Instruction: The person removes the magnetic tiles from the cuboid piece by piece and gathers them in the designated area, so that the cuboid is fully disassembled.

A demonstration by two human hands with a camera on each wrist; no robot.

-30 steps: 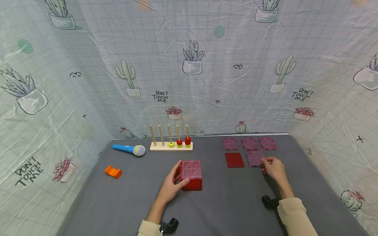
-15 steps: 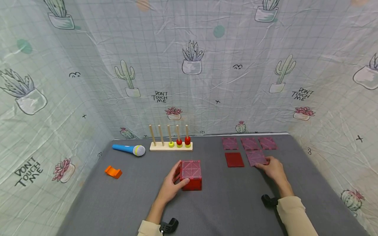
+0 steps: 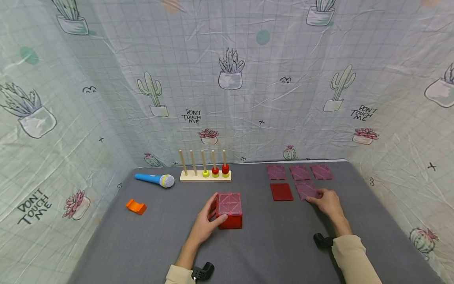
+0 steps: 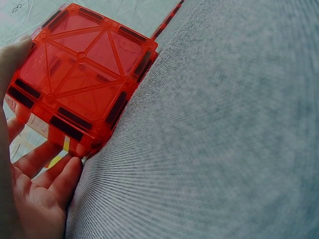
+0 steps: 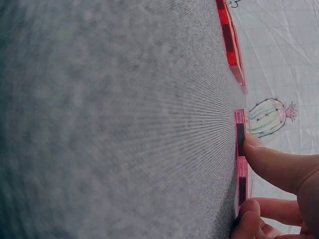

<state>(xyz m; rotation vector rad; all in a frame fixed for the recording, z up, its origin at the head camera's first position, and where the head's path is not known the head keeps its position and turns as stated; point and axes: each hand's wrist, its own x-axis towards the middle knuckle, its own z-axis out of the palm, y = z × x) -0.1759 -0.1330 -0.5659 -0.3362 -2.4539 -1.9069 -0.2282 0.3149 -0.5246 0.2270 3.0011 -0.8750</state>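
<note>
Near the middle of the table stands a cube of translucent red magnetic tiles (image 3: 230, 221) with a pinkish top. My left hand (image 3: 203, 225) holds its left side, thumb at the near top edge and fingers round the far left; the left wrist view shows the ribbed red face (image 4: 84, 59) up close. Farther right, my right hand (image 3: 328, 203) pinches a pink magnetic tile (image 3: 305, 189) by its near right corner. In the right wrist view the thumb (image 5: 274, 164) lies on that tile (image 5: 241, 169), which is flat on the cloth or nearly so.
A darker red tile (image 3: 281, 192) lies left of the pinched one, with a row of three pink tiles (image 3: 299, 172) behind. Toward the back left are a wooden peg counter (image 3: 205, 178) with beads and a blue toy microphone (image 3: 150, 179). An orange curved block (image 3: 136, 207) lies at left.
My right hand has shifted slightly left and taken the pink tile's corner between thumb and fingers. My left hand and the cube have stayed in place.
</note>
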